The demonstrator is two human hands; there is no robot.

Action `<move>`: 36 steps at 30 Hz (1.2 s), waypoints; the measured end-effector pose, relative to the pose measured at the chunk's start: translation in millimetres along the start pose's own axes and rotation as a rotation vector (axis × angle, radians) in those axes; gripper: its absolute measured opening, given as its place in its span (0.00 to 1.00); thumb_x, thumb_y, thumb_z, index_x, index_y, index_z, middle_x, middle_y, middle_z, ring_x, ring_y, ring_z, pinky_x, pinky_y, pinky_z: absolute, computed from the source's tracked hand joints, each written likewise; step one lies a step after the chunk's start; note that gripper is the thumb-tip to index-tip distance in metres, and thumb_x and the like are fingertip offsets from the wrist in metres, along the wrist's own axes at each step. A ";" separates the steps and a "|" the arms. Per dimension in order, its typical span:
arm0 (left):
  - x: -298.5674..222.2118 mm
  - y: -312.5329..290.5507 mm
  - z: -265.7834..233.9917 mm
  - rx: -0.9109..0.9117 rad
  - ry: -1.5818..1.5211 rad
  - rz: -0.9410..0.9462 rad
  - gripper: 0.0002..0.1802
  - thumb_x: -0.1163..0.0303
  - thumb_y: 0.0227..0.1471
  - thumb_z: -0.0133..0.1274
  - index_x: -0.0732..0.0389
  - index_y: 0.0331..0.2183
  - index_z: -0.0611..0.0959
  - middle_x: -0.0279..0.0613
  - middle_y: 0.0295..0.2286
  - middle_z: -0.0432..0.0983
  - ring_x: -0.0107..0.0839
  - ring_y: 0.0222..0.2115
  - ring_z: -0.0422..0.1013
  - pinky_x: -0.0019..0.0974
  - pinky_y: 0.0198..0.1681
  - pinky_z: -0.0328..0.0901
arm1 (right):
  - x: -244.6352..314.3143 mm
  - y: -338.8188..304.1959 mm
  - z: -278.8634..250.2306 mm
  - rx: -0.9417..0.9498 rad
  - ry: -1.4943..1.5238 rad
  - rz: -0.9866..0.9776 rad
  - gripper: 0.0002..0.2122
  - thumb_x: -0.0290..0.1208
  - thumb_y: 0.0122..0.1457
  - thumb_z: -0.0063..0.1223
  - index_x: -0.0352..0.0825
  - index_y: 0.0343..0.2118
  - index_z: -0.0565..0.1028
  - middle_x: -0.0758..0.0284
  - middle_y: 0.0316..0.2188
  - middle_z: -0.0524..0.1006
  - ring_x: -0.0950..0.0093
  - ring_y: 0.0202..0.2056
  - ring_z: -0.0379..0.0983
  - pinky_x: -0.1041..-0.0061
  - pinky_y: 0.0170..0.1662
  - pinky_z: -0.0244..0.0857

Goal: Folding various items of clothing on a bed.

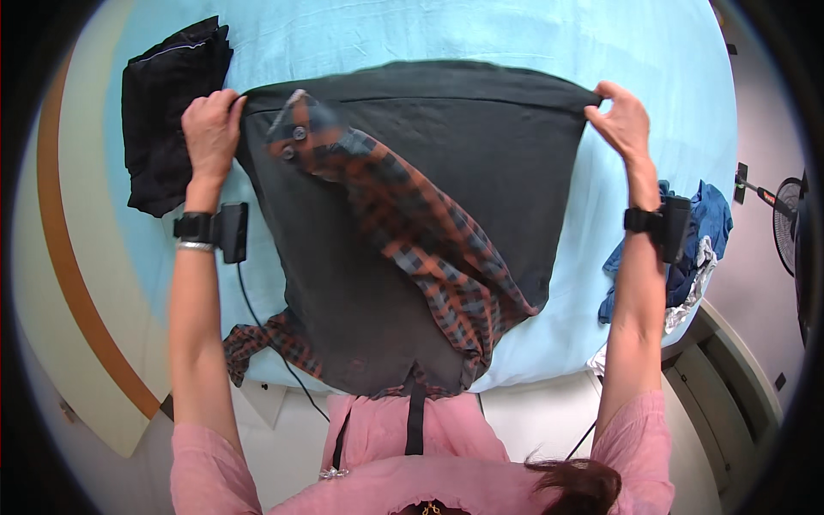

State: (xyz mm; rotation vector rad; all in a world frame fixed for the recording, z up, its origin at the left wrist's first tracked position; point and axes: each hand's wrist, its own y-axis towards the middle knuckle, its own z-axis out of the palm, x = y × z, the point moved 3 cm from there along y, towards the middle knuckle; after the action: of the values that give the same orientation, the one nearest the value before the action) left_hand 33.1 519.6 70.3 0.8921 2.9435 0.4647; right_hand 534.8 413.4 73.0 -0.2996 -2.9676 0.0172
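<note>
A dark grey shirt (489, 163) with plaid sleeves is spread over the light blue bed sheet (326, 43). At its far left corner, my left hand (212, 136) pinches the hem. My right hand (622, 124) grips the opposite corner of the same hem, so the edge stretches between both hands. One orange-and-dark plaid sleeve (429, 245) lies diagonally across the body, its buttoned cuff near my left hand and slightly blurred. Part of the other plaid sleeve (270, 339) hangs out at the near left. The shirt's near end reaches my pink clothing.
Black folded clothing (163, 112) lies beside my left hand. A crumpled pile of blue clothes (708, 223) sits by my right forearm at the bed's edge. A fan (785, 215) stands off to the right. A thin black cable (266, 322) runs from my left wrist device.
</note>
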 end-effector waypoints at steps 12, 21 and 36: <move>-91.9 -19.5 6.0 0.040 -0.377 -0.336 0.18 0.57 0.42 0.56 0.62 0.25 0.71 0.43 0.22 0.67 0.39 0.24 0.65 0.37 0.27 0.60 | 87.9 -96.8 29.6 -0.377 0.300 -0.066 0.14 0.25 0.46 0.49 0.34 0.38 0.68 0.63 0.38 0.70 0.66 0.41 0.66 0.70 0.44 0.56; -110.9 -36.8 20.9 0.060 -0.491 -0.331 0.07 0.71 0.41 0.56 0.62 0.24 0.75 0.41 0.24 0.67 0.38 0.27 0.66 0.36 0.30 0.61 | 148.0 -291.2 68.2 0.103 0.159 -0.282 0.21 0.33 0.49 0.48 0.39 0.49 0.66 0.62 0.53 0.62 0.69 0.54 0.57 0.64 0.56 0.44; -149.6 -56.9 6.0 -0.096 -0.364 -0.266 0.18 0.63 0.38 0.58 0.59 0.33 0.74 0.39 0.31 0.67 0.41 0.35 0.64 0.40 0.38 0.59 | 143.2 -330.0 122.4 0.134 0.245 -0.259 0.28 0.43 0.48 0.44 0.41 0.54 0.60 0.61 0.56 0.55 0.67 0.56 0.51 0.61 0.58 0.37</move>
State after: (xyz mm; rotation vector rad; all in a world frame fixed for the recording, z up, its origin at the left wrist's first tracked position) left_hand 128.1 394.4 39.6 0.5001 2.6261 0.3782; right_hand 311.7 119.2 -16.4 0.0942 -2.7215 0.1370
